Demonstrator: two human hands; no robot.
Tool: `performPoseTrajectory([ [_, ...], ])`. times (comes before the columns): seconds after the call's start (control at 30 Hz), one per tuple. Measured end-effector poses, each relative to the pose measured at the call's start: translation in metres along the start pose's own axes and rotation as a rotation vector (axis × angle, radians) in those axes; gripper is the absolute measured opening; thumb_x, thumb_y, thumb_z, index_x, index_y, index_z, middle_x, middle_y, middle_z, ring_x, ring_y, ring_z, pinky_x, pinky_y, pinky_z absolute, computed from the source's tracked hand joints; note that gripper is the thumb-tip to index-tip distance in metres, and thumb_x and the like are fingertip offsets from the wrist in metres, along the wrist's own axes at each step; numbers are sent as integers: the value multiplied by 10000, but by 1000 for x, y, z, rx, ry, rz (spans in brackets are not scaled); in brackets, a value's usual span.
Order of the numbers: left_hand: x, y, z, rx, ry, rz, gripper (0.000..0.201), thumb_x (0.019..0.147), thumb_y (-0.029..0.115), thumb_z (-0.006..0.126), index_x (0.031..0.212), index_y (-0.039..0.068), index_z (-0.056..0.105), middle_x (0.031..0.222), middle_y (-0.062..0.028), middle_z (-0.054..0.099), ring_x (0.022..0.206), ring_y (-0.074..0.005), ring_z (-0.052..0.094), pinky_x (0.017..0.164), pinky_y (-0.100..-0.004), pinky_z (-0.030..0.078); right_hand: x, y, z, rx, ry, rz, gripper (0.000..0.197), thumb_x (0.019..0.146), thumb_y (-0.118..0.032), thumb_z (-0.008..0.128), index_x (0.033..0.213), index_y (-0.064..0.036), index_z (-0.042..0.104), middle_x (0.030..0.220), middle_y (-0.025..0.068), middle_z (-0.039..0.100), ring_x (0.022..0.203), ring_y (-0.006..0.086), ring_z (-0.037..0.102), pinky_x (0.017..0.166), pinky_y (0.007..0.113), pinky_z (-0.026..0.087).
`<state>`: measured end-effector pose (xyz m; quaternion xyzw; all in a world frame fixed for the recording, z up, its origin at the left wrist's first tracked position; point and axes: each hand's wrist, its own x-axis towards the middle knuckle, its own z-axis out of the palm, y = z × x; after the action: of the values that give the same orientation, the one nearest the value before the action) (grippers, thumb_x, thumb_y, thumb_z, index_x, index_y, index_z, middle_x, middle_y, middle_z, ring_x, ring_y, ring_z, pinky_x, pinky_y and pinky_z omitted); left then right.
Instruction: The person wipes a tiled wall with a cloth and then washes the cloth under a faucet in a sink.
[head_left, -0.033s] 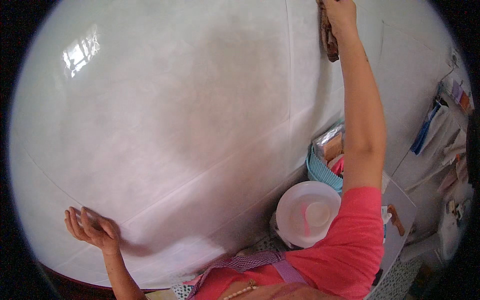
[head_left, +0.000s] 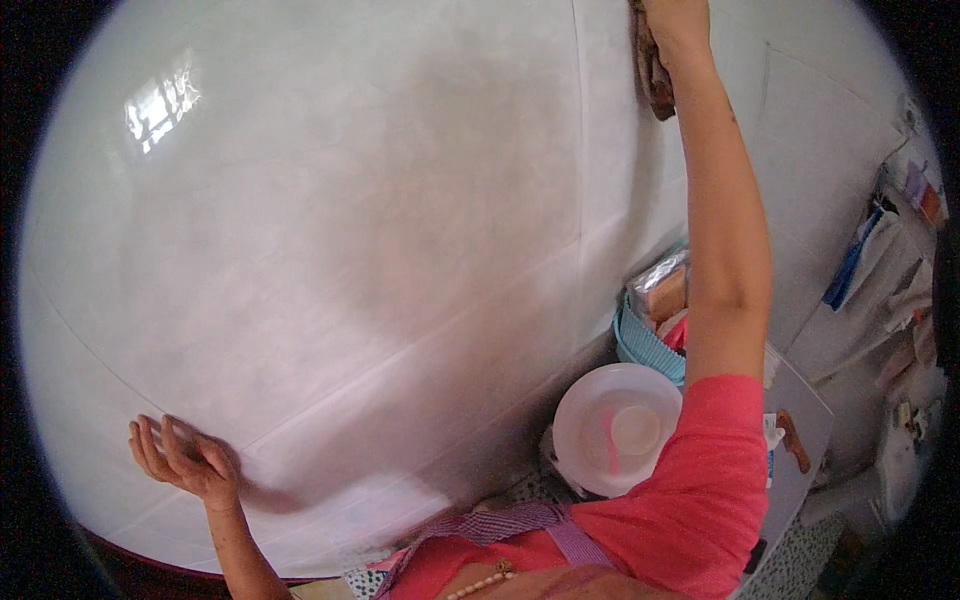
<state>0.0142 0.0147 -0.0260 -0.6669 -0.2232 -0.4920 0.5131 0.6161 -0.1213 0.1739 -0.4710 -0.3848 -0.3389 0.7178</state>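
Observation:
My right hand (head_left: pixel 682 30) is raised at the top edge of the view, cut off by it in part. Its fingers are closed on a crumpled brown cloth (head_left: pixel 656 88), which lies against the pale, glossy tiled wall (head_left: pixel 400 220). Low on the left, my left hand (head_left: pixel 188 468) holds nothing. Its fingers are apart and slightly bent, close to the wall; whether they touch it I cannot tell.
Below my right arm stands a white basin (head_left: pixel 570 425) with a pink-handled item inside. Behind it, a light-blue basket (head_left: pixel 640 345) holds packets. A brown-handled tool (head_left: pixel 792 442) lies on a grey surface (head_left: pixel 800 395). Cloths (head_left: pixel 870 265) hang at the far right.
My right hand and the brown cloth have shifted slightly left and up along the wall. The left hand looks nearly unmoved.

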Motion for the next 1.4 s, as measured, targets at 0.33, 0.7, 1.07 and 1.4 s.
performPoseTrajectory([
  [0.33, 1, 1, 3, -6, 22, -31, 369, 932, 182, 423, 1255, 8, 446, 1346, -198, 407, 1274, -366, 360, 1038, -509, 308, 18, 7, -17, -24, -39, -45, 129, 792, -106, 639, 719, -24, 571, 678, 21, 565, 620, 110, 490, 586, 254, 407],
  [0.7, 4, 4, 6, -36, 18, -15, 380, 921, 174, 445, 1264, 11, 448, 1362, -185, 401, 1289, -361, 341, 1061, -512, 275, 7, 4, -6, 63, -33, -47, 119, 793, -92, 653, 732, -30, 572, 677, 14, 555, 623, 107, 489, 597, 248, 415],
  [1.07, 6, 10, 10, -26, 38, -30, 369, 931, 180, 424, 1256, 8, 458, 1360, -177, 389, 1285, -360, 347, 1051, -509, 288, 28, 29, -36, 20, 57, 163, 152, 780, -105, 621, 658, -41, 555, 633, 28, 544, 590, 115, 493, 543, 267, 412],
  [1.4, 2, 6, 12, 17, 65, -5, 366, 947, 233, 437, 1237, 15, 482, 1313, -175, 459, 1240, -365, 408, 1027, -502, 325, -42, 3, 11, -234, 139, -493, 183, 854, -153, 543, 977, -23, 575, 995, 162, 599, 963, 343, 523, 864, 437, 373],
])
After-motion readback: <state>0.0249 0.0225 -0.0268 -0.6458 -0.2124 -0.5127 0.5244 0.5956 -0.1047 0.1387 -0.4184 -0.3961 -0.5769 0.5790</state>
